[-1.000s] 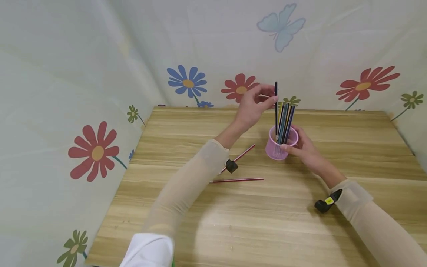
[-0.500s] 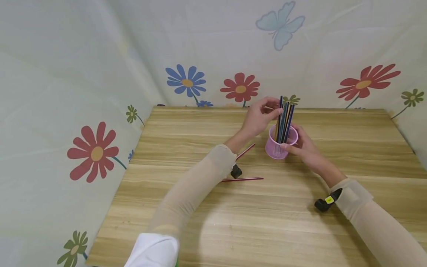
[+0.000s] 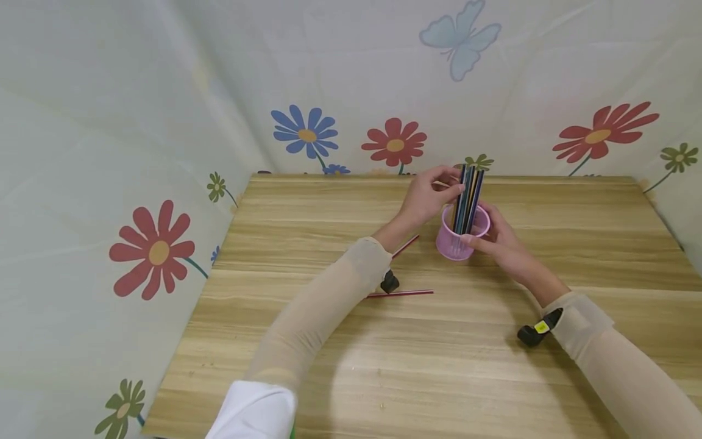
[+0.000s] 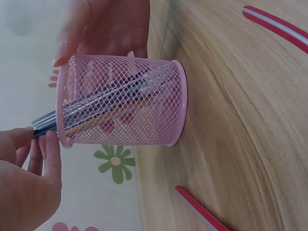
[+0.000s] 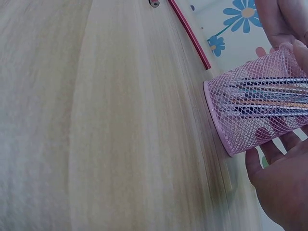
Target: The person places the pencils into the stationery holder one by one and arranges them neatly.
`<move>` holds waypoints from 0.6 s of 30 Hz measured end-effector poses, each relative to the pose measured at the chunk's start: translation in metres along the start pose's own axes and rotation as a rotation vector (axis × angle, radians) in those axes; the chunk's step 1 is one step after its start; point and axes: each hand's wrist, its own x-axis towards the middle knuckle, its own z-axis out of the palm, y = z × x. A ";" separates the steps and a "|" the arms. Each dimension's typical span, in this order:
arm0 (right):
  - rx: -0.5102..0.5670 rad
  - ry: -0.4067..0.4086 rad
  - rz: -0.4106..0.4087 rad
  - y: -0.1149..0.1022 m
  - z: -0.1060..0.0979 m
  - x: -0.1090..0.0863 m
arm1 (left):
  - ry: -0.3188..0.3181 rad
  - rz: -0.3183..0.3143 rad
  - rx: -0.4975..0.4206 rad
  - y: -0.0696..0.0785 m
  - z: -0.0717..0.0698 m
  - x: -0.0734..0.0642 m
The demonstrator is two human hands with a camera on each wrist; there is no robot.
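Note:
A pink mesh pen cup (image 3: 452, 245) stands on the wooden table with several dark and coloured pencils (image 3: 471, 198) leaning in it. My right hand (image 3: 507, 250) grips the cup from the right side, thumb at the front rim and fingers round the back. At the upper left of the cup, my left hand (image 3: 425, 198) pinches a dark pencil (image 4: 44, 127) between thumb and fingers. Its lower length is inside the cup among the others, seen through the mesh in the left wrist view. The fingertips are right by the rim there.
Two red pencils with pale stripes lie left of the cup: one slanted pencil (image 3: 406, 246) partly under the left forearm, and another pencil (image 3: 408, 293) nearer the front. A flowered curtain (image 3: 351, 73) borders the table (image 3: 439, 372) at the back and left.
The left hand has lowered the dark pencil into the cup, moving down and slightly right, until its top is about level with the others. The right hand stays on the cup.

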 end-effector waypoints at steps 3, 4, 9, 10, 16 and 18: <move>-0.005 -0.005 -0.009 0.000 -0.001 0.000 | 0.009 -0.009 0.008 -0.001 0.001 0.000; -0.002 -0.005 -0.010 -0.001 -0.001 0.000 | 0.013 -0.011 0.008 -0.001 0.002 0.001; 0.006 -0.010 -0.020 0.000 -0.001 0.001 | 0.028 -0.014 0.020 -0.004 0.004 0.002; 0.006 -0.008 -0.014 0.000 -0.001 0.001 | 0.027 -0.013 0.021 -0.004 0.005 0.002; 0.000 -0.007 -0.013 0.001 0.000 0.001 | 0.019 -0.014 0.013 -0.003 0.008 0.000; 0.000 -0.008 -0.019 0.001 0.000 0.000 | 0.020 -0.017 0.017 -0.003 0.009 -0.001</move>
